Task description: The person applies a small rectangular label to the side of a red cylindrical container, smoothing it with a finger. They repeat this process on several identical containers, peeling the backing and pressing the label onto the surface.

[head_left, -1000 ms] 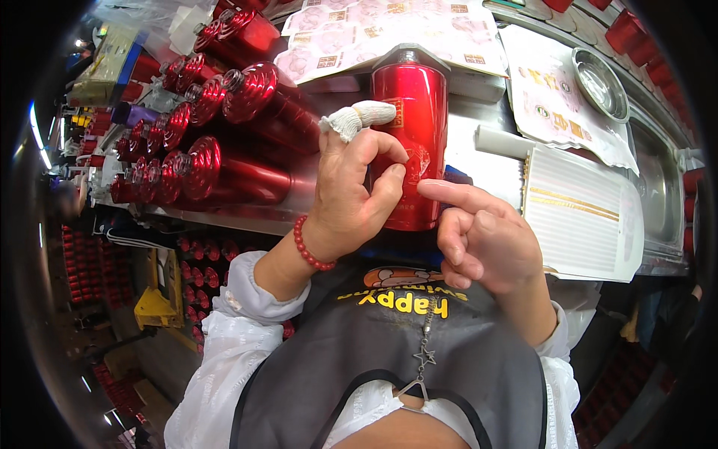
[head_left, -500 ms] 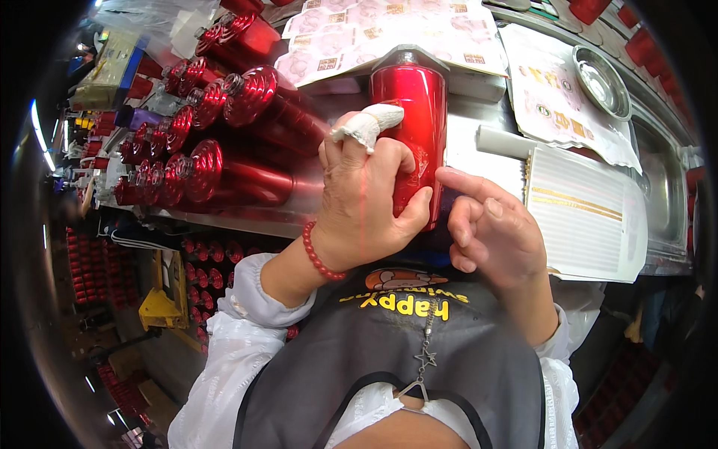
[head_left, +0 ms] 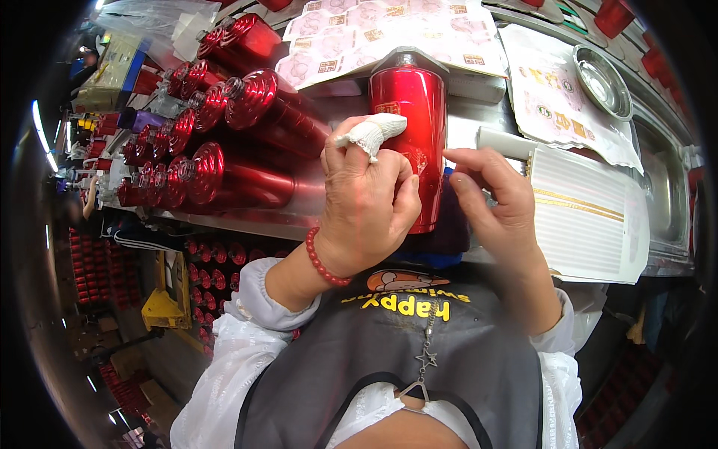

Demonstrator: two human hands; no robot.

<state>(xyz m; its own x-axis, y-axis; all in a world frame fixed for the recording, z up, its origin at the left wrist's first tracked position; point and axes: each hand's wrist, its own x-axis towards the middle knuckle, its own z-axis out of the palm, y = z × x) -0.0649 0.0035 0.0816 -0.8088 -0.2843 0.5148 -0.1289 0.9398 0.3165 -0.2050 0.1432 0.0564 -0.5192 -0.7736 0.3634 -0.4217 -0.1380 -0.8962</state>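
Observation:
A glossy red bottle (head_left: 422, 112) lies on its side, its base toward me and its grey faceted end pointing away. Over its left side bends my left hand (head_left: 366, 191), fingers curled and pressing against the red surface. A white cloth cover (head_left: 374, 133) wraps one of its fingers, which reaches across the bottle. Just above that finger shows a small gold mark on the bottle. My right hand (head_left: 497, 194) hovers at the bottle's right edge, index fingertip beside it, thumb and index apart with nothing visible between them. Whether that fingertip touches the bottle I cannot tell.
Several red bottles (head_left: 254, 176) lie packed together at the left. Patterned sheets (head_left: 389, 34) spread behind the bottle. On the right are a steel bowl (head_left: 603, 82), a white ribbed sheet with gold strips (head_left: 583, 232) and a metal basin (head_left: 666, 194). Dark cloth (head_left: 452, 224) lies under the bottle's near end.
My right thumb and index have drawn into a looser curve, with the index tip slightly higher along the bottle's edge. The left hand has shifted slightly nearer, uncovering the gold mark.

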